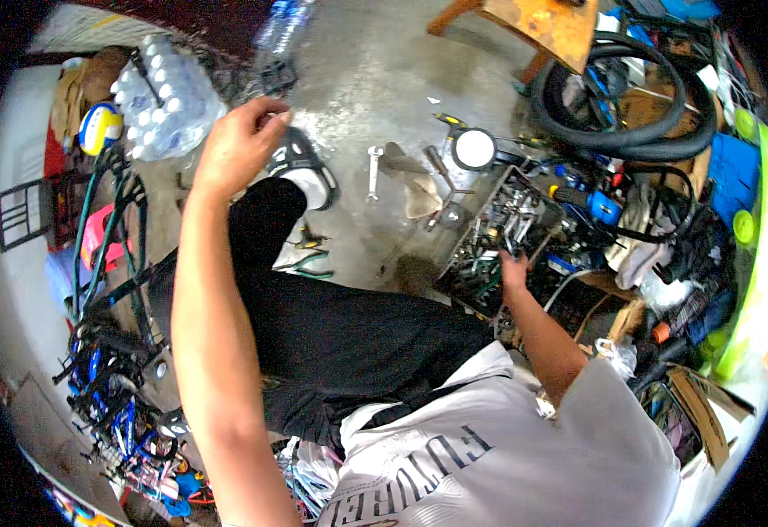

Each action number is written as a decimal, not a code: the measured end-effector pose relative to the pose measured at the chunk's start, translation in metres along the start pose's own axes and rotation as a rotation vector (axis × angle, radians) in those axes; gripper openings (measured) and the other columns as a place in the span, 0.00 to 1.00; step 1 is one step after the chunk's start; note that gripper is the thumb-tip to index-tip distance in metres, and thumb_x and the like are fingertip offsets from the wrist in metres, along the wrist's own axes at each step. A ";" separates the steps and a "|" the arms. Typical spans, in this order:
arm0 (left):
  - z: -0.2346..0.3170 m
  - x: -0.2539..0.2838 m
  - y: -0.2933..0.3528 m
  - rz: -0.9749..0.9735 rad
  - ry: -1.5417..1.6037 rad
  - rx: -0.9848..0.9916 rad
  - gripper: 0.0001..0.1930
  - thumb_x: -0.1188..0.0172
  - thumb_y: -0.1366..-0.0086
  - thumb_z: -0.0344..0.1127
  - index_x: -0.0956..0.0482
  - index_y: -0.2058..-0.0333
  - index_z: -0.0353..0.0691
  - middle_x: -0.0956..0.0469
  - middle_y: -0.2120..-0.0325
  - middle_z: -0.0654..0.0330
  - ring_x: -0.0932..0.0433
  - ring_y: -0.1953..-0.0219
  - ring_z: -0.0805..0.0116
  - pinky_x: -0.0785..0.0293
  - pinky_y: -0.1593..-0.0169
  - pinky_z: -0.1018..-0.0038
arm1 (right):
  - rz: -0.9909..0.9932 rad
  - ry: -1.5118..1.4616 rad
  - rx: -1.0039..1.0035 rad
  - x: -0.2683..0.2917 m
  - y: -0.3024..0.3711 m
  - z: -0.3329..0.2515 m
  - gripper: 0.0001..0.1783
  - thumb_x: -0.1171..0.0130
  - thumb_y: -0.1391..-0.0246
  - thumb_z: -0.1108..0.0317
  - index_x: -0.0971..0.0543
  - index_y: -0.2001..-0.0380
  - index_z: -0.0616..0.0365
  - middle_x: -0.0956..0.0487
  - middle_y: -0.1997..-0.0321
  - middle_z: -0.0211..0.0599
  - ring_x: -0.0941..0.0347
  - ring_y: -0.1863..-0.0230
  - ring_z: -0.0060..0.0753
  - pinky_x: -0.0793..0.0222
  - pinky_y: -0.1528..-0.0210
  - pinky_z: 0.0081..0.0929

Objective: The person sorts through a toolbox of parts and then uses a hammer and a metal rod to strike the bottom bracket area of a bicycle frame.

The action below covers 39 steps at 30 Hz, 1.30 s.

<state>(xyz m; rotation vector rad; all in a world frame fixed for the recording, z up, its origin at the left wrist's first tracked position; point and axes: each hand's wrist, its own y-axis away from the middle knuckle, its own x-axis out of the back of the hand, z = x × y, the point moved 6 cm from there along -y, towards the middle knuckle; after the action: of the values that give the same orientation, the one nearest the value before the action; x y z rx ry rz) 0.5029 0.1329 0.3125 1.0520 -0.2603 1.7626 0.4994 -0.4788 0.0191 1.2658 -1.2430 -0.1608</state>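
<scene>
My left hand (pixel 242 147) is raised above my bent knee, near my shoe (pixel 307 176). Its fingers curl in toward the thumb, and whatever may be inside them is hidden. To the right, my right hand (pixel 513 266) reaches down into a toolbox (pixel 461 241) crowded with metal tools and small parts. Its fingertips are lost among the tools, so their grip does not show. On the concrete floor in front of me lie a wrench (pixel 373 174), a round white-faced part (pixel 474 148), and green-handled pliers (pixel 310 264) close to my leg.
Black tires (pixel 608 132) lie at the far right beside a wooden stool (pixel 542 26). Wrapped water bottles (pixel 169 101) and a volleyball (pixel 101 128) stand at the far left. A bicycle frame (pixel 107 228) is at my left. Bags and loose parts crowd my right side.
</scene>
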 end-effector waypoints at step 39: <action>0.039 -0.034 -0.015 -0.216 0.001 0.015 0.18 0.42 0.28 0.41 0.22 0.49 0.32 0.16 0.64 0.56 0.20 0.66 0.70 0.23 0.58 0.73 | -0.275 -0.128 0.299 0.014 0.042 0.089 0.12 0.48 0.33 0.68 0.23 0.49 0.58 0.20 0.63 0.32 0.23 0.67 0.26 0.26 0.64 0.26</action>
<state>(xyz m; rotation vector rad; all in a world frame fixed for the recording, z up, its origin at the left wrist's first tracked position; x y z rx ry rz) 0.5392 0.0938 0.3062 1.0494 -0.1274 1.5725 0.4155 -0.5280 0.0423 1.7079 -1.2280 -0.2649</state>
